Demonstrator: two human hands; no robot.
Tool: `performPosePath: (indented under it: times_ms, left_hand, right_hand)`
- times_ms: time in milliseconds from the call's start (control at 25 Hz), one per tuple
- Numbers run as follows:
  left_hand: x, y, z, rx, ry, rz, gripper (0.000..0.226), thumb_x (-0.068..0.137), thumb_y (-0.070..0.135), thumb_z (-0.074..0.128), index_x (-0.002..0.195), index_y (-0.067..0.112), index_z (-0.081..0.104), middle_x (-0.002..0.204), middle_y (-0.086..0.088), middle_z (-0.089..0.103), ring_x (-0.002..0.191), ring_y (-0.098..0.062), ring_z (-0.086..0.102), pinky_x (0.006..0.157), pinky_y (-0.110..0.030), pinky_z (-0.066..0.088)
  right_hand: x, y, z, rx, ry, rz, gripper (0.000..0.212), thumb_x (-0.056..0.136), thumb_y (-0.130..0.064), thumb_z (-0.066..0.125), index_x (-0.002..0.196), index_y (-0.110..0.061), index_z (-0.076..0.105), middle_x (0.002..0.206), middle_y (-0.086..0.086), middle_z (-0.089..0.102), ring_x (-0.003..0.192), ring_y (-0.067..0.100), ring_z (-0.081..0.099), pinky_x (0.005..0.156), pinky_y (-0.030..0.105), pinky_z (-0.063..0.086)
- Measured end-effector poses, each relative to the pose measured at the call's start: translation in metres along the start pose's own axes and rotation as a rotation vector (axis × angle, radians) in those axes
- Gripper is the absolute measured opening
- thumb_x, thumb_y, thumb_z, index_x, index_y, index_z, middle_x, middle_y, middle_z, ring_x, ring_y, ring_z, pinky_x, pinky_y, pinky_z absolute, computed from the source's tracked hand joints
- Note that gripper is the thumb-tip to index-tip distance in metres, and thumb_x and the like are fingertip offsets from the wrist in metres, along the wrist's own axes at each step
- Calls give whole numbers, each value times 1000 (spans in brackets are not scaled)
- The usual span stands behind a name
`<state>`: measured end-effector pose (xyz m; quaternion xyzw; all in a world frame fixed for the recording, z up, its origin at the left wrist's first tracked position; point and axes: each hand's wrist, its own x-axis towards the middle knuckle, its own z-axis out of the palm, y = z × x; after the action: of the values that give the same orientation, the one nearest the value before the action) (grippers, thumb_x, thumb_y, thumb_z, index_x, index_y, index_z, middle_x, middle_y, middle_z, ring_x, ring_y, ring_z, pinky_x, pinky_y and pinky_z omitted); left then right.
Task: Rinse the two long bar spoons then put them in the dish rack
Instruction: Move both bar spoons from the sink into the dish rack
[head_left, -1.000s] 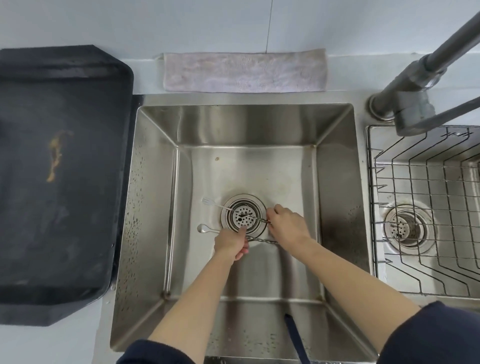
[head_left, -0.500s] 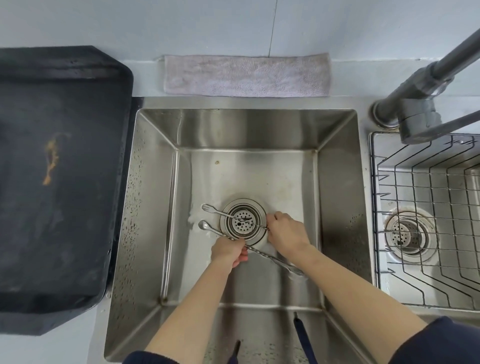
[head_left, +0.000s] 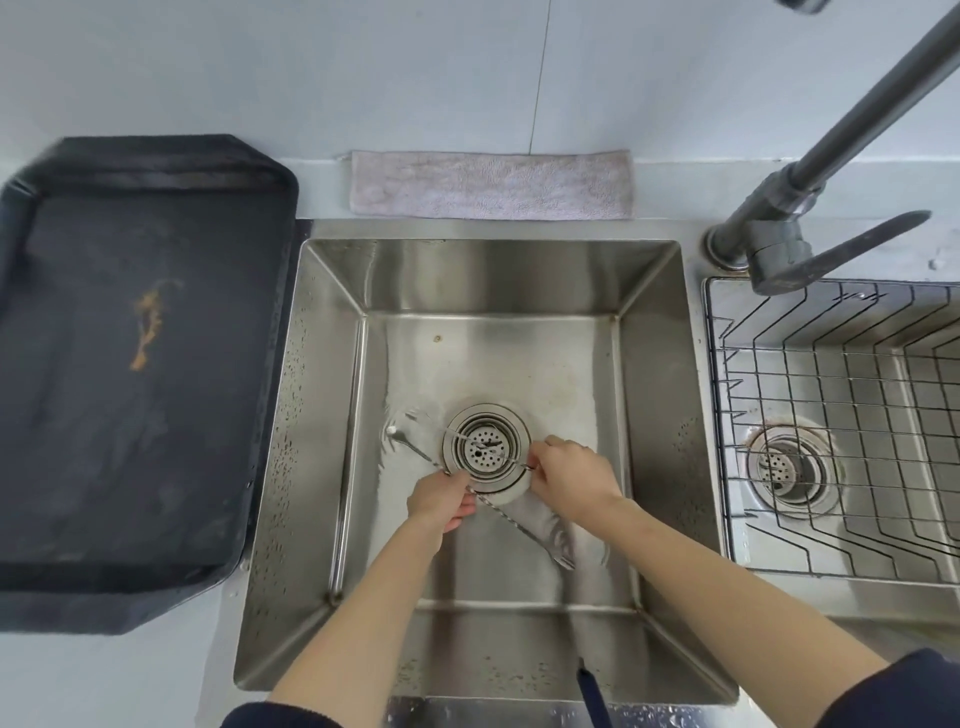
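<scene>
We held one bar spoon (head_left: 511, 522) per hand, left hand (head_left: 439, 499), right hand (head_left: 571, 480), over sink (head_left: 493, 270) drain; rinsing pending, faucet (head_left: 779, 244) far right.

Both hands low, L (head_left: 441, 499) & R (head_left: 571, 480) fisted.

My left hand (head_left: 440, 499) has tilted its spoon (head_left: 511, 519) steeper across the sink floor since a second ago. The view has pulled back, showing more wall.
</scene>
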<state>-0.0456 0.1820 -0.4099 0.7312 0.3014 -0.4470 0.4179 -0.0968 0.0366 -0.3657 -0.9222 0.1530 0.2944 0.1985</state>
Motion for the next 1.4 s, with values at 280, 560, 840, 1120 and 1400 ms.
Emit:
performPosePath:
  times_ms: [280,560,840,1120,1400]
  left_hand:
    - [-28,16,-13,-210,-21,110,21,89,8,41,69,7,46,66,-13,60,31,-12,59,38,-16,48]
    - [-59,30,-17,-163,-25,306,17,89,14,45,74,9,49,70,-9,57,32,-6,60,41,-18,53]
    - [-103,32,-12,-102,-89,429,24,91,13,50,67,10,47,66,-8,50,37,-9,60,39,-17,53]
    - [-125,32,11,-17,-99,533,14,90,10,53,76,10,53,64,-6,48,25,-3,52,33,-14,47]
    - [-142,38,47,15,-118,571,19,91,12,51,72,13,52,60,-5,46,24,-1,47,33,-11,43]
  right_hand:
    - [-19,-10,-19,215,84,0,29,90,-16,43,114,-15,58,119,7,59,109,32,55,87,37,46]
    - [-46,-8,-47,331,236,-146,24,88,-13,50,108,-6,62,110,13,62,97,28,60,87,36,48]
    - [-83,17,-73,406,463,-183,16,88,-17,58,98,-7,65,84,-2,53,79,14,50,81,34,47]
    - [-121,66,-85,377,606,-125,15,88,-15,57,96,-7,68,88,6,60,79,15,51,74,25,41]
    - [-152,135,-91,309,716,-84,16,89,-16,57,95,-7,68,85,-3,51,75,15,49,70,25,39]
